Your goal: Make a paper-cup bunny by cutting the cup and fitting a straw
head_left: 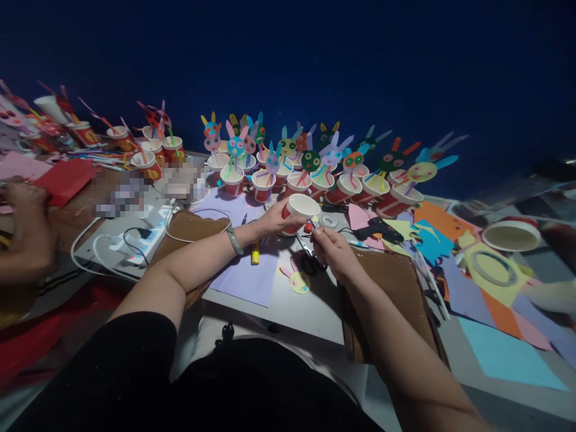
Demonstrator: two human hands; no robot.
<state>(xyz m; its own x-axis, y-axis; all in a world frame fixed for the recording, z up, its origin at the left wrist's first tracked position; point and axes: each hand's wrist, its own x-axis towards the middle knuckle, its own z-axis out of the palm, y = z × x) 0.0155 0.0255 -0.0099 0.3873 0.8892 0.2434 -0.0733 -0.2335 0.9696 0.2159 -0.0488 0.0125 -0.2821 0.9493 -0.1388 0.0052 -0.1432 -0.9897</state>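
Note:
My left hand [273, 219] is wrapped round a red paper cup [302, 207] with a white rim, tipped so its mouth faces me. Close to the cup's right side, my right hand [330, 247] is closed in a pinch; whatever its fingertips hold is too small to make out. Below that hand lie black-handled scissors [308, 263] on the table. A yellow paper rabbit face [299, 281] with a pink ear rests nearer to me. A yellow-handled tool [255, 252] lies on a lilac paper sheet [243, 279] to the left.
Several red cups [263, 187] with paper rabbits on straws stand along the back. A black glue gun [380, 231], coloured paper [434, 240] and a tape roll [492, 268] are at the right. Left are a power strip [146, 240], cables and another person's hand [27, 198].

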